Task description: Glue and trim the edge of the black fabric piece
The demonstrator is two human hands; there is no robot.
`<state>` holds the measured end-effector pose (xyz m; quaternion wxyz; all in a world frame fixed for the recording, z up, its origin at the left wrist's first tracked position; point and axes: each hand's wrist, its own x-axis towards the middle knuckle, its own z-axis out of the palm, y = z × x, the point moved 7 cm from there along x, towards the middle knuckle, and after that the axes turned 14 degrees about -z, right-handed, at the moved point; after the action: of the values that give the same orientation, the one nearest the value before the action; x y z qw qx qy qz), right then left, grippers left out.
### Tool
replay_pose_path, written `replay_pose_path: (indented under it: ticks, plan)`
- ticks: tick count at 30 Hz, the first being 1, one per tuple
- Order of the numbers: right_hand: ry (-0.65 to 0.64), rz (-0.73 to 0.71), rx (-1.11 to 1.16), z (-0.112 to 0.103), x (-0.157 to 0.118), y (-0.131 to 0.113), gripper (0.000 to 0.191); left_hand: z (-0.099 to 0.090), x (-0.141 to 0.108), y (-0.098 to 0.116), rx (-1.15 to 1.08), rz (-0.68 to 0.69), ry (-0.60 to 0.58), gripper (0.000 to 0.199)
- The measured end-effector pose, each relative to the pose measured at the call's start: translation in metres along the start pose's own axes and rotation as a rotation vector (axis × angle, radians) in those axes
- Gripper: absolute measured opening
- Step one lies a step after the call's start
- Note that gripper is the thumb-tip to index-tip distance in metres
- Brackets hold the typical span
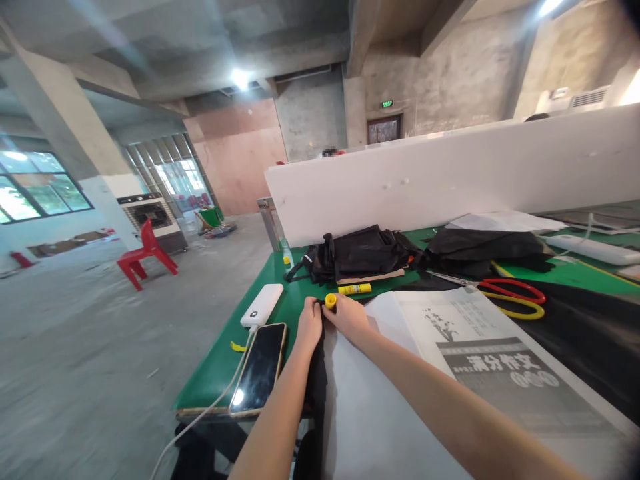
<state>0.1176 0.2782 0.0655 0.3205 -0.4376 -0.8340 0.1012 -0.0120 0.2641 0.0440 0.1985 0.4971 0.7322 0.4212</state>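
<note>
"Where is the nearer yellow glue stick (331, 302) on my remote feed?"

"I see the right hand (351, 319) clasping it by the white paper's (360, 393) far edge. The left hand (310, 327) bunches narrow at the black fabric (317, 373); whether it pinches, I cannot tell."

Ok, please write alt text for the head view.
A person's right hand holds a small yellow tube beside their left hand, at the edge of black material on a green table. Scissors and printed paper lie to the right, a phone to the left.
</note>
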Motion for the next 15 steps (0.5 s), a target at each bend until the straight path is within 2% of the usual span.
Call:
replay_pose_path:
  ticks: [6, 12, 15]
  plan:
    - [-0.028, 0.104, 0.001, 0.002, 0.005, 0.019, 0.035, -0.003, 0.0, 0.0, -0.005, -0.011, 0.03, 0.016]
    - [0.038, 0.124, 0.045, -0.005, 0.005, 0.018, 0.021, 0.0, -0.002, 0.002, -0.002, 0.011, 0.015, 0.016]
    - [0.069, 0.191, 0.099, -0.008, 0.003, 0.024, 0.026, -0.001, -0.003, 0.002, -0.003, 0.015, 0.012, 0.016]
